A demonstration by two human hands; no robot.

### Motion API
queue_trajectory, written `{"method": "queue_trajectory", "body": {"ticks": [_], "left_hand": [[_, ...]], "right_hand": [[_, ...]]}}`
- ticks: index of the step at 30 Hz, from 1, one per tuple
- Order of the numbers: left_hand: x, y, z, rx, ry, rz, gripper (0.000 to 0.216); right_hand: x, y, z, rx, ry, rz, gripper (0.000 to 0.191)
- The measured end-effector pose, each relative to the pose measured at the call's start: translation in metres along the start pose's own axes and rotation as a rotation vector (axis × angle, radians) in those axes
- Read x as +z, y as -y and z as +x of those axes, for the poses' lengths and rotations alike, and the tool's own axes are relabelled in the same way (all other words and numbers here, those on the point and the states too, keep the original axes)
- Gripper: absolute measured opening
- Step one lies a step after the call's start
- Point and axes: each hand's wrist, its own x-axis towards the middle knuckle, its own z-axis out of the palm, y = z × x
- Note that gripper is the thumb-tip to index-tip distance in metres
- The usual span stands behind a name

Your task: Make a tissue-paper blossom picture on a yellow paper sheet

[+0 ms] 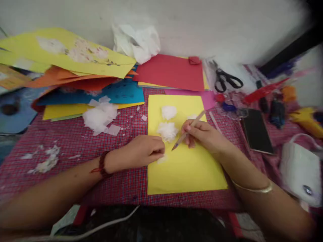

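Observation:
A yellow paper sheet (185, 168) lies on the red checked cloth in front of me. Two fluffy white tissue balls (167, 130) sit on its upper part. My right hand (204, 134) grips a wooden pencil (188, 130), its tip pointing down-left just above the sheet. My left hand (145, 151) rests at the sheet's left edge with fingers curled, pinching a small white tissue scrap (161, 159).
Piled coloured papers (75, 67) at left, a red sheet (171, 71) and crumpled white tissue (137, 40) at the back. Loose tissue (99, 117) lies left of the sheet. Black scissors (225, 80), a phone (256, 130) and a white pouch (300, 169) are on the right.

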Motion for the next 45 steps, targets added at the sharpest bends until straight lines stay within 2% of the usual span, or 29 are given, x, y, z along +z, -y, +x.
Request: {"method": "queue_trajectory", "body": {"ticks": [4, 8, 11, 18, 24, 33, 40, 45], "left_hand": [[0.002, 0.006, -0.001, 0.020, -0.010, -0.007, 0.017], [0.004, 0.008, -0.001, 0.029, -0.018, -0.023, 0.019], [0.003, 0.008, -0.002, 0.041, 0.003, -0.018, 0.019], [-0.004, 0.007, -0.004, 0.078, 0.071, -0.006, 0.020], [-0.003, 0.007, -0.004, 0.104, 0.054, 0.011, 0.022], [-0.004, 0.005, -0.003, 0.091, 0.067, 0.008, 0.021], [-0.003, 0.007, -0.004, 0.087, 0.064, 0.013, 0.022], [-0.002, 0.011, -0.005, 0.134, 0.051, 0.010, 0.028]], "right_hand": [[-0.001, -0.005, 0.003, -0.013, -0.124, 0.019, 0.047], [-0.003, -0.007, 0.007, -0.124, -0.204, 0.065, 0.044], [-0.002, -0.005, 0.006, -0.193, -0.185, 0.004, 0.043], [0.003, -0.004, -0.001, -0.265, -0.026, -0.092, 0.042], [0.006, -0.002, -0.004, -0.322, -0.136, -0.188, 0.045], [0.009, 0.002, -0.007, -0.263, -0.074, -0.212, 0.043], [0.010, 0.006, -0.013, -0.378, -0.095, -0.315, 0.040], [0.011, 0.005, -0.012, -0.410, -0.138, -0.183, 0.043]]}}
